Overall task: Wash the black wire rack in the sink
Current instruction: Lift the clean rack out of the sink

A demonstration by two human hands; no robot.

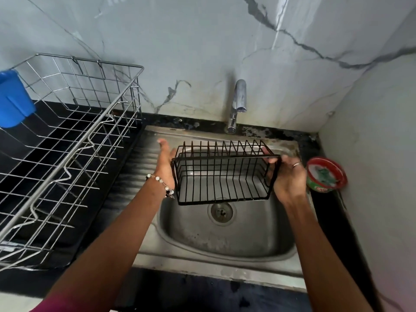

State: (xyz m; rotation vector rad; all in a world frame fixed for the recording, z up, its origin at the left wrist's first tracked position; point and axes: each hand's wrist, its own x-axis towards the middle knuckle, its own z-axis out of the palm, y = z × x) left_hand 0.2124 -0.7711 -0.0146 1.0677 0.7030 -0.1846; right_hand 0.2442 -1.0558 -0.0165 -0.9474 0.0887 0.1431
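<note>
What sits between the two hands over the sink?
Head view: the black wire rack, held over the steel sink, left hand flat against one end, right hand gripping the other.

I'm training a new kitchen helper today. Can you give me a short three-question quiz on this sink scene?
1. True or false: water is running from the tap.
2. What holds the black wire rack? A) right hand alone B) both hands C) neither hand
3. Which side of the sink is the red tub on?

Key: 1. False. 2. B: the left hand lies flat against one end and the right hand grips the other. 3. The right.
</note>
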